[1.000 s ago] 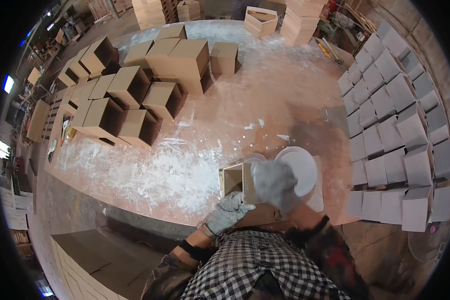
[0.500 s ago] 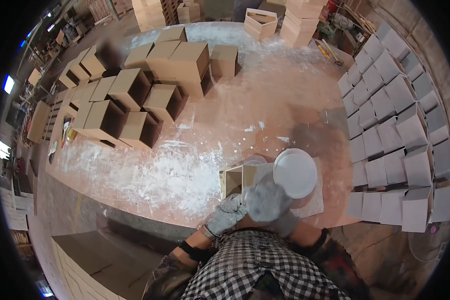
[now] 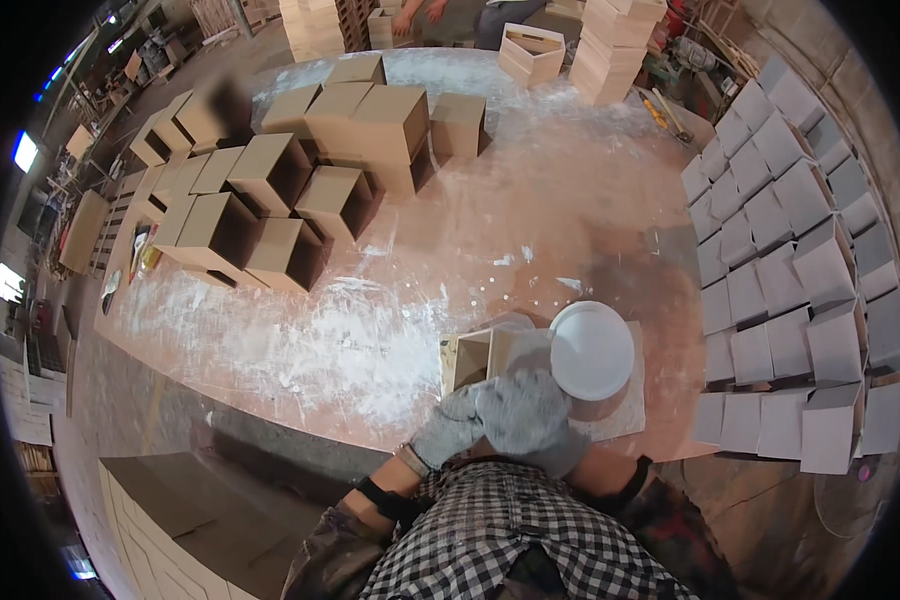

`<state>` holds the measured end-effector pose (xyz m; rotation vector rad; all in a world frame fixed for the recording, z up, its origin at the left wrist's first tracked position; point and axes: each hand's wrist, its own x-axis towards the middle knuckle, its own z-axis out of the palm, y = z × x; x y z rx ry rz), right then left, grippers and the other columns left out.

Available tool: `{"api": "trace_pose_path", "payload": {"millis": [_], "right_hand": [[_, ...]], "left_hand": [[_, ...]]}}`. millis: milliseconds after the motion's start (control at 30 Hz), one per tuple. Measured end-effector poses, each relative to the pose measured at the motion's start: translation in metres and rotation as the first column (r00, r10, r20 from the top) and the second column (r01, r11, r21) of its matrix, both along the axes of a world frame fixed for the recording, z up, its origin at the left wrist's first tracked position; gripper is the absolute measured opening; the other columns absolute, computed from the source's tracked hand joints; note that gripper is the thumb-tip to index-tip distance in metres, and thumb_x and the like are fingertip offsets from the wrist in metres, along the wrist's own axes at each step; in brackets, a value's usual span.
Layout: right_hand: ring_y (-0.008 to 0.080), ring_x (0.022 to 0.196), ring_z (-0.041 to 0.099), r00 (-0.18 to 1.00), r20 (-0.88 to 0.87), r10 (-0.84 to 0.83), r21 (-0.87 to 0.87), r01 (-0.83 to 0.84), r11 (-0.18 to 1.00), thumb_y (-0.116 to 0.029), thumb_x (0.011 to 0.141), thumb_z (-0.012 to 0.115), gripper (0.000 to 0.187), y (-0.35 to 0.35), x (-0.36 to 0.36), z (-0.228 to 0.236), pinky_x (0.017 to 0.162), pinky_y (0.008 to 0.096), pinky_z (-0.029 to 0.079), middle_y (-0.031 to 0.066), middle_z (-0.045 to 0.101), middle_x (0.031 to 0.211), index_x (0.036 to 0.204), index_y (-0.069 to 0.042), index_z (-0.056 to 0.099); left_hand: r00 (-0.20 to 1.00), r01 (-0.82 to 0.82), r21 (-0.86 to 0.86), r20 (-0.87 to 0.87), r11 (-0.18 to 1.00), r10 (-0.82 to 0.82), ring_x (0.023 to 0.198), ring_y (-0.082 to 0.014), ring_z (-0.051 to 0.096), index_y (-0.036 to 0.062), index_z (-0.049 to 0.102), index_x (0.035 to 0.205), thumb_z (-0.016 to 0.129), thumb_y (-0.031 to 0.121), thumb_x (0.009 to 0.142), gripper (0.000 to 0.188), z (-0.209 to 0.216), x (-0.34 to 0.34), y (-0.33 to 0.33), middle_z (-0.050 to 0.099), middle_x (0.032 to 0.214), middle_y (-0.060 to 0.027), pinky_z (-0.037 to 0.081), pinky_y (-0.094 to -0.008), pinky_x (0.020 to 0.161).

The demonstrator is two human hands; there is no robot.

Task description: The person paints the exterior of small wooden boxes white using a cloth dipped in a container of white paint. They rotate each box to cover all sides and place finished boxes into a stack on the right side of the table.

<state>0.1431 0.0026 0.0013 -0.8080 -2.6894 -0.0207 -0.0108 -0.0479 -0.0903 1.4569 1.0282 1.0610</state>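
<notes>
A small open wooden box point(image 3: 469, 358) stands near the front edge of the reddish worktable point(image 3: 570, 210). My left hand point(image 3: 448, 428), in a grey glove, grips the box's near lower side. My right hand point(image 3: 528, 412), also gloved, lies over the box's right face, close against my left hand. Its fingers are hidden, so I cannot tell whether it holds anything. A round white tub point(image 3: 591, 350) stands just right of the box on a pale board point(image 3: 625, 420). My checked shirt fills the lower edge.
Several brown open boxes point(image 3: 270, 205) crowd the table's far left. Rows of white-coated boxes point(image 3: 790, 270) cover the right side. Pale box stacks point(image 3: 610, 45) and another person point(image 3: 450, 12) are at the far end. White powder point(image 3: 320, 340) smears the tabletop.
My right hand has slid down from the box's top beside the tub toward me, onto the box's near right side. The box and my left hand have barely moved.
</notes>
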Motion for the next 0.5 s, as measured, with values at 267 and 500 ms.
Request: {"api": "trace_pose_path", "payload": {"millis": [267, 500], "right_hand": [[0.026, 0.075, 0.061, 0.984, 0.042, -0.176, -0.044, 0.178, 0.983, -0.02, 0.067, 0.063, 0.018, 0.077, -0.005, -0.01, 0.064, 0.0411, 0.05, 0.009, 0.06, 0.075, 0.078, -0.005, 0.065], [0.0268, 0.078, 0.066, 0.989, 0.103, -0.105, -0.308, 0.132, 0.942, -0.024, 0.076, 0.057, 0.019, 0.017, -0.004, 0.007, 0.065, 0.0421, 0.053, 0.012, 0.066, 0.077, 0.08, -0.01, 0.069]], "left_hand": [[0.991, 0.0, -0.168, -0.131, 0.986, -0.022, 0.095, -0.0266, 0.063, 0.0033, 0.065, 0.108, 0.065, 0.021, 0.088, 0.027, 0.024, 0.006, 0.01, 0.067, 0.104, -0.0136, 0.05, -0.037, 0.084], [0.993, -0.072, 0.083, -0.089, 0.994, 0.08, 0.095, -0.0317, 0.062, 0.0047, 0.064, 0.111, 0.063, 0.024, 0.089, 0.029, -0.02, 0.0, 0.008, 0.066, 0.104, -0.0143, 0.05, -0.0381, 0.086]]}}
